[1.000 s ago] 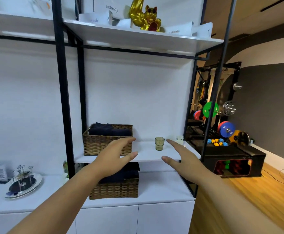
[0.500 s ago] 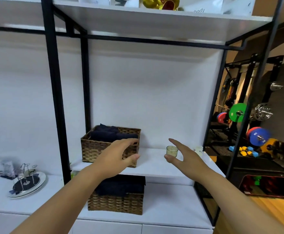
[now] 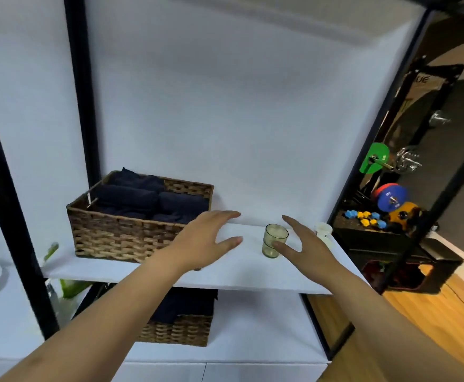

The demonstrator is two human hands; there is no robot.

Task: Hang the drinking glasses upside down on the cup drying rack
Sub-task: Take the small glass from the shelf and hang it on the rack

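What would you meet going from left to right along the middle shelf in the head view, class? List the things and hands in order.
wicker basket of dark towels → left hand → green drinking glass → right hand → small white cup

A pale green see-through glass [image 3: 274, 240] stands on the white shelf [image 3: 242, 274]. Left of the glass, a brown woven basket [image 3: 131, 232] holds dark navy towels [image 3: 153, 199]. Far right of the glass hang green [image 3: 374, 161] and blue-and-red [image 3: 390, 198] weight plates, above a honey-coloured wooden floor [image 3: 429, 321]
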